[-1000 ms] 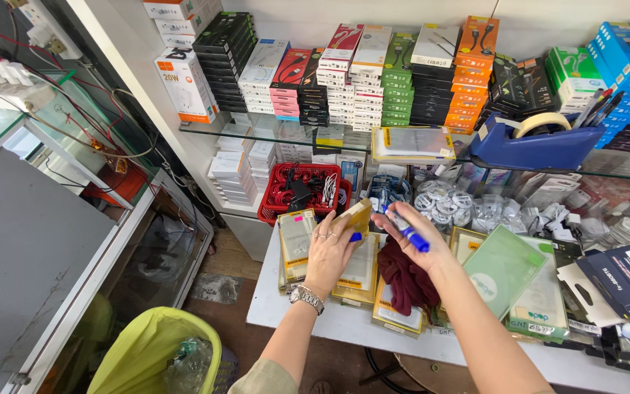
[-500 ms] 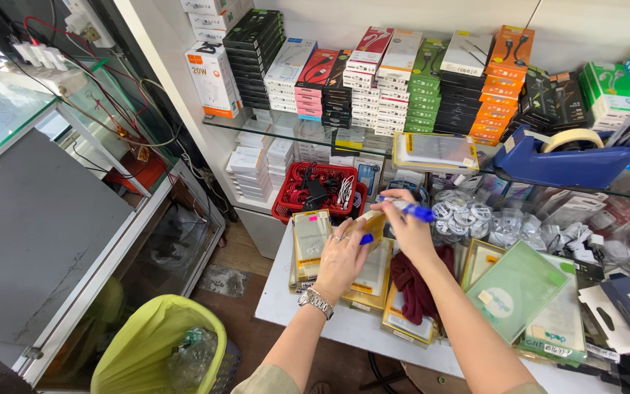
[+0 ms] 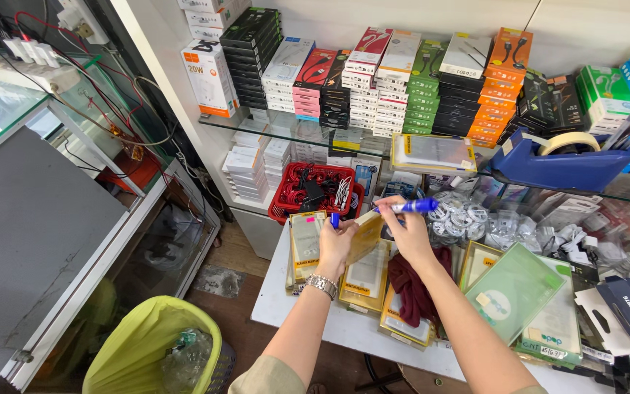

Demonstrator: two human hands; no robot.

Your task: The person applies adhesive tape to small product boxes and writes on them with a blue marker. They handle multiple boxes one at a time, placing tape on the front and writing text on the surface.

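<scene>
Marker (image 3: 415,206), blue with a white band, is gripped in the right hand (image 3: 405,235), lying roughly level and pointing right, above the middle of the white table (image 3: 308,321). Its tip end meets the top edge of a flat yellow packet (image 3: 365,235). The left hand (image 3: 335,246) is closed on this packet from the left side and holds it tilted above the table; a small blue cap (image 3: 335,219) shows at the fingertips of that hand. A metal wristwatch (image 3: 321,285) sits on the left wrist.

Below the hands, further yellow packets (image 3: 364,281) lie in overlapping stacks on the table, and a dark red cloth (image 3: 411,288) lies among them, just under the right forearm. Right of these lie green packets (image 3: 523,292). At the far side of the table stands a red basket (image 3: 313,191) holding cables. On the glass shelf (image 3: 278,131) behind, rows of coloured boxes (image 3: 432,80) are stacked, and a blue tape dispenser (image 3: 563,164) stands at the right. A bin with a yellow-green liner (image 3: 151,346) stands on the floor at near left, beside a glass display case (image 3: 45,219).
</scene>
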